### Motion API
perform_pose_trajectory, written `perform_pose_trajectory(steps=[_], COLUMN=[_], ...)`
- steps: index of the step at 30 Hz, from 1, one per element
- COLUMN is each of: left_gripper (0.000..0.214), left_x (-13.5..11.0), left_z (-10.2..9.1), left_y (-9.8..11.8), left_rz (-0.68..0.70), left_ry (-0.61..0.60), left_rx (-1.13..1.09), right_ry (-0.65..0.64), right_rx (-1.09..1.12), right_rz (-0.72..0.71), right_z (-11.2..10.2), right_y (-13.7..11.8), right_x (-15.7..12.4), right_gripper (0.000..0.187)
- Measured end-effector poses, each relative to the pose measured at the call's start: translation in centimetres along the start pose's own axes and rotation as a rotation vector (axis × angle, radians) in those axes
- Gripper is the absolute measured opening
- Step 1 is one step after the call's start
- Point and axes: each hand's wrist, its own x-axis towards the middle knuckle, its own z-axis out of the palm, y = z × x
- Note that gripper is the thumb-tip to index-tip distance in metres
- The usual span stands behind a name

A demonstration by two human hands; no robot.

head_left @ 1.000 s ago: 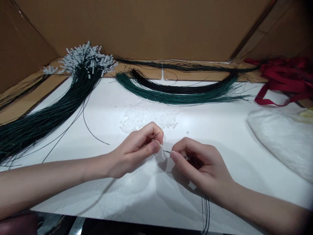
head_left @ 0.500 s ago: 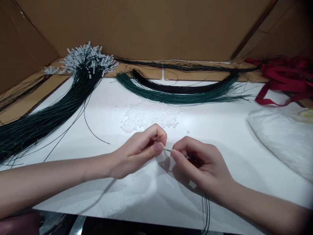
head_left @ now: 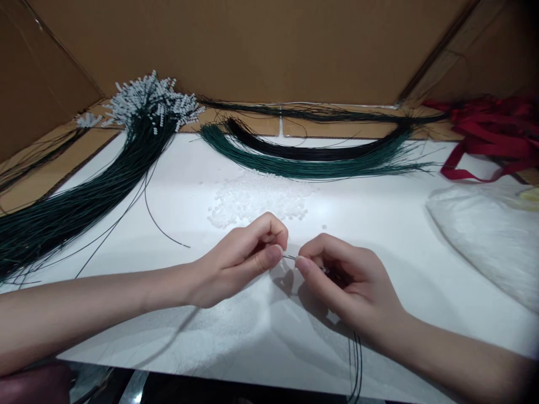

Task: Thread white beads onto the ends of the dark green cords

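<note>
Between my two hands runs a short piece of thin dark wire [head_left: 289,257]. My left hand [head_left: 244,259] pinches one end between thumb and forefinger. Close beside it, my right hand [head_left: 349,275] is closed on the wire with thumb and forefinger. Small pale bits show inside the curl of the right fingers, partly hidden. Several dark wires [head_left: 359,362] hang down below the right hand past the table's front edge. A flat spread of small white beads [head_left: 259,196] lies on the white table [head_left: 177,331] just beyond my hands.
At left lies a thick bundle of green wires [head_left: 96,202] tipped with white beads [head_left: 147,101]. Green wires [head_left: 311,168] and black wires [head_left: 311,151] curve across the back. Red ribbon [head_left: 484,146] and a clear plastic bag [head_left: 488,241] are at right. Cardboard walls [head_left: 269,50] surround the table.
Almost nothing differs. My right hand has shifted very slightly to the right, and both hands keep their pinch on the wire.
</note>
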Motion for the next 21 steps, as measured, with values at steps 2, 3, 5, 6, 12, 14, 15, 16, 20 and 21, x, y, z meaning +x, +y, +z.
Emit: perform_pose_trajectory(steps=[2, 3, 5, 6, 12, 14, 15, 16, 20, 21], left_gripper=[0.024, 0.024, 0.024, 0.024, 0.024, 0.024, 0.024, 0.024, 0.024, 0.023], left_x=[0.01, 0.01, 0.0, -0.01, -0.01, 0.0, 0.01, 0.0, -0.05, -0.06], left_z=[-0.01, -0.01, -0.01, 0.0, 0.04, 0.04, 0.04, 0.03, 0.04, 0.04], left_y=[-0.03, -0.04, -0.06, -0.08, -0.13, -0.1, -0.09, -0.06, -0.03, -0.04], left_rz=[0.007, 0.009, 0.011, 0.014, 0.019, 0.019, 0.019, 0.018, 0.015, 0.015], left_ry=[0.0, -0.001, -0.004, -0.004, 0.001, -0.003, -0.006, -0.008, -0.007, -0.007], left_rx=[0.006, 0.009, 0.01, 0.008, 0.0, -0.001, -0.004, -0.007, -0.007, -0.008], right_ry=[0.004, 0.005, 0.005, 0.005, 0.018, 0.022, 0.026, 0.03, 0.04, 0.038], right_rx=[-0.001, -0.003, -0.003, -0.004, -0.011, -0.017, -0.019, -0.019, -0.019, -0.021], right_rz=[-0.001, 0.002, 0.01, 0.013, -0.002, -0.002, -0.006, -0.008, -0.027, -0.026], right_z=[0.0, 0.01, 0.04, 0.05, 0.03, 0.05, 0.07, 0.09, 0.16, 0.17], right_y=[0.0, 0.0, -0.02, -0.03, -0.09, -0.08, -0.07, -0.07, -0.11, -0.11], right_x=[0.05, 0.08, 0.11, 0.1, -0.05, 0.0, 0.05, 0.1, 0.19, 0.19], right_gripper=[0.018, 0.018, 0.018, 0.018, 0.018, 0.018, 0.018, 0.018, 0.018, 0.018])
